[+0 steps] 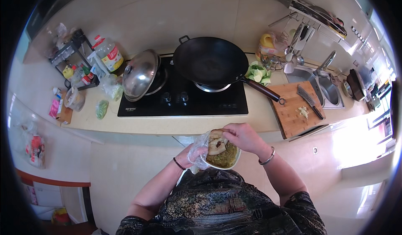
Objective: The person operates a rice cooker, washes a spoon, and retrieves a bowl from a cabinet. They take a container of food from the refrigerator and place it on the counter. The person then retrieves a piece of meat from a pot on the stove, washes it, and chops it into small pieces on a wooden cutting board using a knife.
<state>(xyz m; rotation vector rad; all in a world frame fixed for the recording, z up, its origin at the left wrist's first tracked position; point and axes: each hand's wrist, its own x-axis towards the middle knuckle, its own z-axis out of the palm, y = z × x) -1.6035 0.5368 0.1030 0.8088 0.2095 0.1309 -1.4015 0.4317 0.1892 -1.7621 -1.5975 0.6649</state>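
Observation:
Close to my body, my left hand (192,155) grips a pale bowl (237,159) from its left side, with clear plastic wrap (198,148) bunched under and around the fingers. Greenish-brown minced food (224,159) fills the bowl. Pale slices (217,145) that look like cooked meat lie over its upper left part. My right hand (244,137) pinches the top edge of these slices at the bowl's far rim. Whether the slice is lifted free of the food cannot be seen. The bowl's underside is hidden.
A black wok (210,60) sits on the right burner of the gas hob (185,106), its handle pointing right. A metal lid (141,75) leans over the left burner. Cut green vegetables (258,73), a cutting board (287,106) with a knife (309,101) and chopped garlic (303,112) lie rightward.

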